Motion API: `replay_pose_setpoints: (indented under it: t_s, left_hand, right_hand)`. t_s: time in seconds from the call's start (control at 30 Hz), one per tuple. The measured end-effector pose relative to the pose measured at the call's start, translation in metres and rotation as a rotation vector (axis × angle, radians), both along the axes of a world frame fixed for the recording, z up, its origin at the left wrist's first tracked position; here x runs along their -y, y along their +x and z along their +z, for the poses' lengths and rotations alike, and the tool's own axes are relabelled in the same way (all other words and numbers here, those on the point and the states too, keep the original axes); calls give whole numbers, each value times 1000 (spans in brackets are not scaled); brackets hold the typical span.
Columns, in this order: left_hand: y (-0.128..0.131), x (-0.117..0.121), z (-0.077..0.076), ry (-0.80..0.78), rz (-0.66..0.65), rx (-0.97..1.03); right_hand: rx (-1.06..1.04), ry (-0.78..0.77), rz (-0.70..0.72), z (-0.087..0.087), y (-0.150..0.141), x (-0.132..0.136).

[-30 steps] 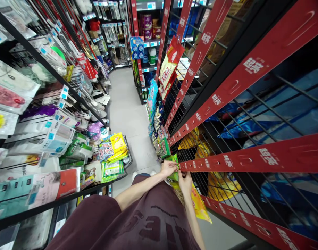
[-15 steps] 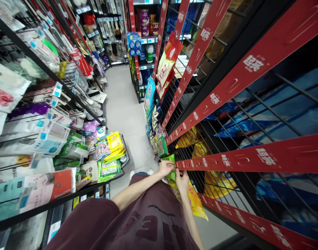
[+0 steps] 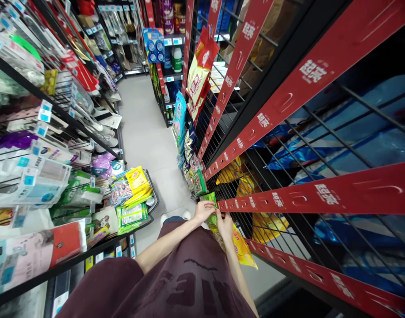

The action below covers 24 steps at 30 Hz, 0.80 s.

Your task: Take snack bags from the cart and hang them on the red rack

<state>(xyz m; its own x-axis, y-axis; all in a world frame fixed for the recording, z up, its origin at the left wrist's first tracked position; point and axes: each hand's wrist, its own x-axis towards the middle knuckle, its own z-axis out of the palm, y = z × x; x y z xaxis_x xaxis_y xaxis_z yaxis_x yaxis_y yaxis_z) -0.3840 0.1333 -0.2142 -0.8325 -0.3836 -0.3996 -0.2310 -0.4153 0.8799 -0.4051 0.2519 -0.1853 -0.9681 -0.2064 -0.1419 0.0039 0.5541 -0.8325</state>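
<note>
A green snack packet (image 3: 209, 198) is at the near end of a red hanging strip (image 3: 272, 201). My left hand (image 3: 204, 211) has its fingers closed on the packet from the left. Beside it, my right hand (image 3: 225, 225) pinches at the packet's edge, right where the strip ends; its fingertips are partly hidden. A yellow packet (image 3: 242, 247) hangs just below my right wrist. Farther along the row, a green-and-red packet (image 3: 199, 182) hangs close to the left hand.
A black basket (image 3: 151, 176) holding yellow and green packets stands at the left shelf. Black wire racks (image 3: 288, 176) with red strips rise on the right. The grey floor aisle (image 3: 139, 115) runs ahead between hanging goods. A red-and-cream bag (image 3: 199, 73) hangs farther along.
The view has shifted slightly, so most things appear farther left and a little higher. Both hands stay at the green packet by the strip's end.
</note>
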Motion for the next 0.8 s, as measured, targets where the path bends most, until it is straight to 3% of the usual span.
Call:
replay_pose_setpoints:
  t_s: [0.4,0.8]
  left_hand:
    - [3,9,-1,-38,-43,-18]
    - [8,16,-1,-41,-74,-40]
  right_hand:
    - [5,-214,-85,-13,0,12]
    - [122,-411,-129,-12,1,18]
